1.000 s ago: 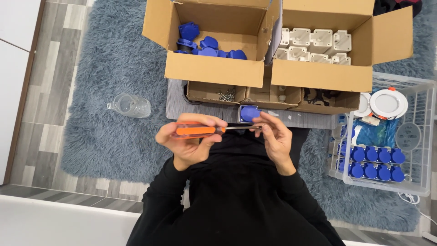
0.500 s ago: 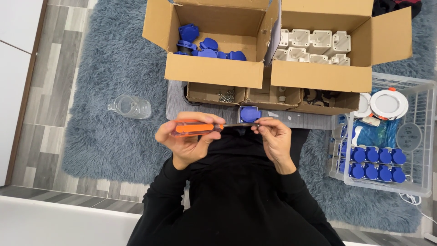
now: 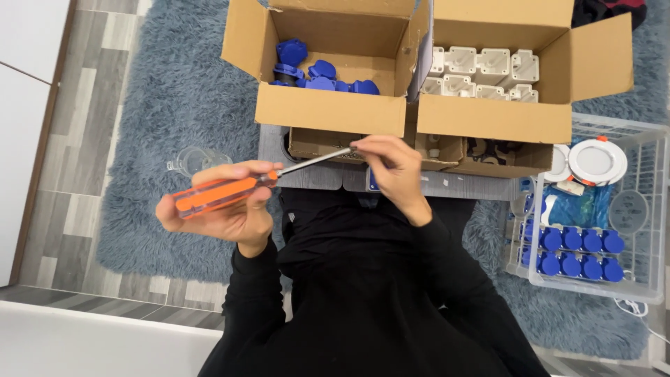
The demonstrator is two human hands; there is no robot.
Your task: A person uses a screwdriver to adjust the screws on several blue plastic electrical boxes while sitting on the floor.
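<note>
The left hand (image 3: 223, 209) is closed around the orange translucent plastic handle of a screwdriver (image 3: 218, 193), held above the lap. The right hand (image 3: 391, 167) pinches its metal shaft tip near the 2 brown cardboard boxes (image 3: 328, 112).

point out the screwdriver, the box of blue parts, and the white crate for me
screwdriver (image 3: 218, 194), head view, on its orange handle.
box of blue parts (image 3: 329, 110), head view, on its front cardboard wall.
white crate (image 3: 593, 287), head view, on its near rim.
</note>
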